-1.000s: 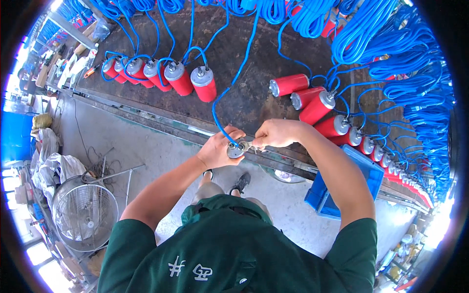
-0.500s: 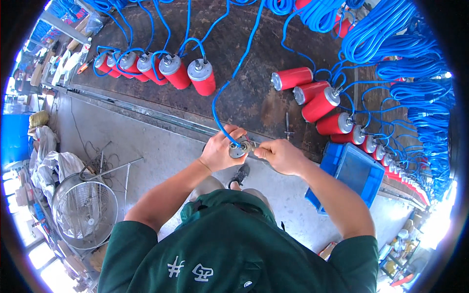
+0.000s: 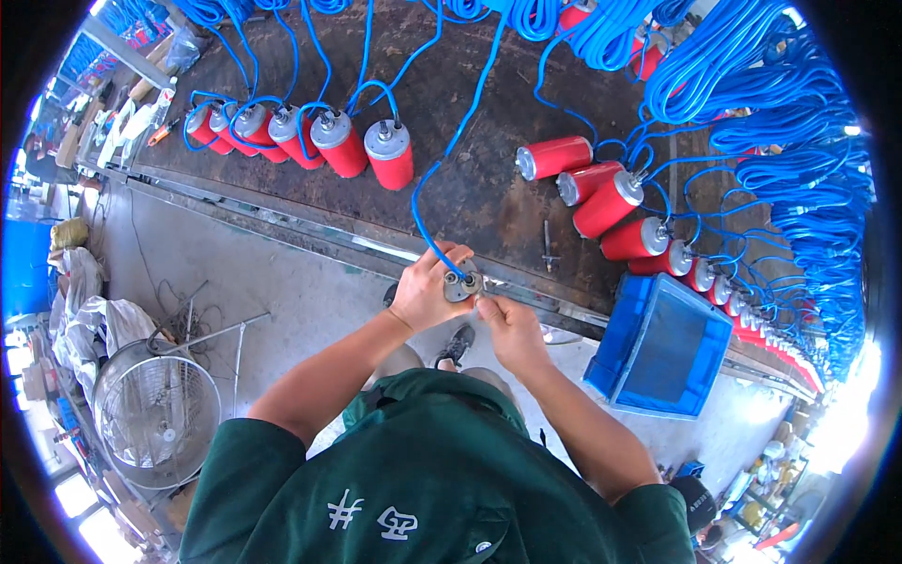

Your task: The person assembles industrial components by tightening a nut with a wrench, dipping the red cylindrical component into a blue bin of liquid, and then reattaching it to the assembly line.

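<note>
We are holding a small grey metal cap [image 3: 461, 285] just over the near edge of the dark table [image 3: 470, 188]. Our left hand [image 3: 427, 291] is wrapped tight around it. A blue cable [image 3: 442, 160] is already running into the cap. Our right hand [image 3: 512, 329] is touching the cap from below with pinched fingers; we cannot tell if it is holding something tiny. Many red cans [image 3: 348, 146] are lying on the table with their blue cables joined on, so those look done. The cap in our hands is not on any can, so we think that part is left. A blue bin [image 3: 662, 348] is sitting on the floor beside us.
</note>
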`<act>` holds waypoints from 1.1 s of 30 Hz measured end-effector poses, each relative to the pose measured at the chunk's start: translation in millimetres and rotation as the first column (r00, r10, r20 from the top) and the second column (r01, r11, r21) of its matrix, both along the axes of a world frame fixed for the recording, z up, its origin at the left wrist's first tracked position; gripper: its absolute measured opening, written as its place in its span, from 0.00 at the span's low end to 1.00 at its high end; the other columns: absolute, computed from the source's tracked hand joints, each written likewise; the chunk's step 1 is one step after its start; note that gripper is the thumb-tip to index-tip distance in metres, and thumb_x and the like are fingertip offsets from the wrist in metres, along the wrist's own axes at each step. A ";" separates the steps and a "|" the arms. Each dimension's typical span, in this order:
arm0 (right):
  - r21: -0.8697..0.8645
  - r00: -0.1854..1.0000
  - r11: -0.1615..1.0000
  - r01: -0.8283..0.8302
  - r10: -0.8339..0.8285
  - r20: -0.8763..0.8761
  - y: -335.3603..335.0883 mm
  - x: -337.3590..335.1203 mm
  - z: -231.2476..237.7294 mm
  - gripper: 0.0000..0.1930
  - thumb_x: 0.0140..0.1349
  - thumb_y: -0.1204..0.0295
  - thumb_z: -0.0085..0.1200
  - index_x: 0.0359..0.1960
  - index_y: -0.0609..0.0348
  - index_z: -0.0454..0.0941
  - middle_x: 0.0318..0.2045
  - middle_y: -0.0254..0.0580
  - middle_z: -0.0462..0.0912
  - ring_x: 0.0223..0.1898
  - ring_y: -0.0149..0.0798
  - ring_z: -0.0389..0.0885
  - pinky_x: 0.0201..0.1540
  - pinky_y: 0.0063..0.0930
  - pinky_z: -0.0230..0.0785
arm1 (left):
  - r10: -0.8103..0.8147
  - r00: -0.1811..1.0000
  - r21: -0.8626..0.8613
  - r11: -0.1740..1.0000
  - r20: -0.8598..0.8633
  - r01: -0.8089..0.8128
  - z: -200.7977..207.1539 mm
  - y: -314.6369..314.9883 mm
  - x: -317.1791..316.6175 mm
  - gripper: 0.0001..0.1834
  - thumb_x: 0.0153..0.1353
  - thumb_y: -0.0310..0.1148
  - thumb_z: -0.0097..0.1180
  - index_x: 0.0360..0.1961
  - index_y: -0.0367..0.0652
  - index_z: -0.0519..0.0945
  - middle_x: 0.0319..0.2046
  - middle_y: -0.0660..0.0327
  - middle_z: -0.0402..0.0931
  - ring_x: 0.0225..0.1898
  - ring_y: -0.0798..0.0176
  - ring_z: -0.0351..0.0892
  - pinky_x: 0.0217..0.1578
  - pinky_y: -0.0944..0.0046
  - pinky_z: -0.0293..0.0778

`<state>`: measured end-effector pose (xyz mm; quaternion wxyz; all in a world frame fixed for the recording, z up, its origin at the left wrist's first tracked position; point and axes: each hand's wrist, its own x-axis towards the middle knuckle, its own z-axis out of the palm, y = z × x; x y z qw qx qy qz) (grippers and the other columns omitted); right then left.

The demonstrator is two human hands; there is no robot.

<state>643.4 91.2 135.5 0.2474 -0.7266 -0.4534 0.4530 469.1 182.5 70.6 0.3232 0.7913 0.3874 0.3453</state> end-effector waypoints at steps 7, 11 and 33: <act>0.076 0.984 0.990 -0.121 0.109 0.144 -1.0 18.0 -14.9 0.22 0.76 0.48 0.52 0.49 0.53 0.88 0.41 0.60 0.87 0.45 0.62 0.87 0.46 0.51 0.77 | 0.014 0.999 0.045 0.999 -0.029 -0.013 1.3 4.8 6.4 0.39 0.41 0.44 0.80 0.58 0.46 0.80 0.56 0.49 0.79 0.57 0.39 0.81 0.58 0.46 0.79; -0.093 0.983 0.978 -0.185 0.185 -0.001 -3.7 50.4 -12.9 0.29 0.76 0.43 0.53 0.48 0.60 0.86 0.22 0.35 0.81 0.19 0.31 0.75 0.23 0.32 0.67 | 0.004 0.999 -0.017 1.000 -0.032 -0.004 -14.5 -7.5 11.8 0.40 0.48 0.52 0.78 0.61 0.47 0.79 0.61 0.50 0.77 0.60 0.41 0.80 0.58 0.47 0.80; 0.721 0.699 0.378 -0.581 -0.223 0.680 151.3 35.2 340.0 0.15 0.65 0.77 0.59 0.53 0.61 0.80 0.39 0.53 0.85 0.39 0.56 0.86 0.42 0.46 0.79 | -0.501 0.863 -0.066 0.861 0.063 0.505 -13.7 44.7 -23.7 0.58 0.51 0.46 0.81 0.77 0.37 0.60 0.70 0.40 0.67 0.72 0.39 0.68 0.70 0.48 0.68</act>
